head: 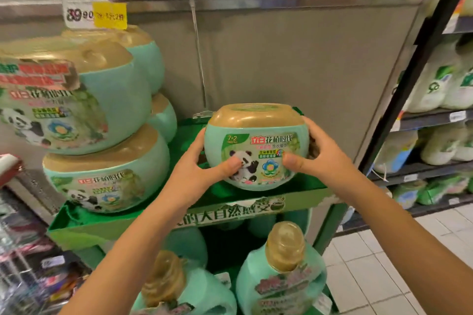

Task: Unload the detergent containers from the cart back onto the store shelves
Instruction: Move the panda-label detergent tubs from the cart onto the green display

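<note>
Both our hands, left and right, clasp a round mint-green detergent tub with a gold lid, holding it over the green display shelf, right of the stacked tubs

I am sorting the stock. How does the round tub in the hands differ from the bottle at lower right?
The tub is squat and round with a wide gold lid; the bottle is taller with a narrow gold cap. The tub is held by both hands at the upper shelf; the bottle stands lower, untouched. Both are mint green.
</note>
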Demonstrator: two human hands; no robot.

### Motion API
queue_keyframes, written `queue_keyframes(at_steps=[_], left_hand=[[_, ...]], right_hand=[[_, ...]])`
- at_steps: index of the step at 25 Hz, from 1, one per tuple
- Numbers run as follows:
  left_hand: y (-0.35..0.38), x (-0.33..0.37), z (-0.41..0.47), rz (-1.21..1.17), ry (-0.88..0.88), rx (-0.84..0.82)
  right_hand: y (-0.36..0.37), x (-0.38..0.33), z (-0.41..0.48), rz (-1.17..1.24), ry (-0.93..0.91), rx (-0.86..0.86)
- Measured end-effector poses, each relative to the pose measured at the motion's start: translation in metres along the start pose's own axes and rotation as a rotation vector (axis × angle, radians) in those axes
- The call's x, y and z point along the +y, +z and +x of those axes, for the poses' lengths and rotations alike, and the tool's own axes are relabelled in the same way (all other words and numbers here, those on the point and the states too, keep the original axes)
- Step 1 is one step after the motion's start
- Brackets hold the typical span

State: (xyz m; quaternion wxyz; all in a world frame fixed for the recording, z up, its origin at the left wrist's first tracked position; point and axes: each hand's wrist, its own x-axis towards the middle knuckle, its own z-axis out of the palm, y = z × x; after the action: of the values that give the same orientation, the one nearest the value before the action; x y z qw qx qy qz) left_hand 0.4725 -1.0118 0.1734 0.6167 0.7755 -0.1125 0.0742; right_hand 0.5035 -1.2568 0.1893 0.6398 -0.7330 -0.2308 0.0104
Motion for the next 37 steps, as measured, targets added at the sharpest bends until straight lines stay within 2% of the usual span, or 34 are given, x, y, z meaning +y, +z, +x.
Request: queue_keyframes(at_steps=[4,9,13,21,32,37], left_hand=[[0.003,-0.002,0.016,0.166,-0.035,0.022],[0.007,-0.011,0.021,0.318,-0.116,0.140],[0.009,-0.018,0.030,0.320,-0.250,0.324],[0.005,-0.021,0.050,0.254,-0.280,0.569],[0.005,-0.024,0.060,0.269,-0.316,0.592],[0.006,-0.022,0.059,0.308,-0.338,0.583]], right_hand=[[-0.017,0.023,0.024,-0.041,-0.016,-0.084],[-0.031,0.035,0.056,-0.168,0.025,-0.208],[-0.027,0.041,0.077,-0.207,0.035,-0.145],[0.005,0.051,0.116,-0.264,0.011,0.028],[0.018,0.057,0.132,-0.259,-0.028,0.089],[0.020,0.056,0.133,-0.269,-0.012,0.048]])
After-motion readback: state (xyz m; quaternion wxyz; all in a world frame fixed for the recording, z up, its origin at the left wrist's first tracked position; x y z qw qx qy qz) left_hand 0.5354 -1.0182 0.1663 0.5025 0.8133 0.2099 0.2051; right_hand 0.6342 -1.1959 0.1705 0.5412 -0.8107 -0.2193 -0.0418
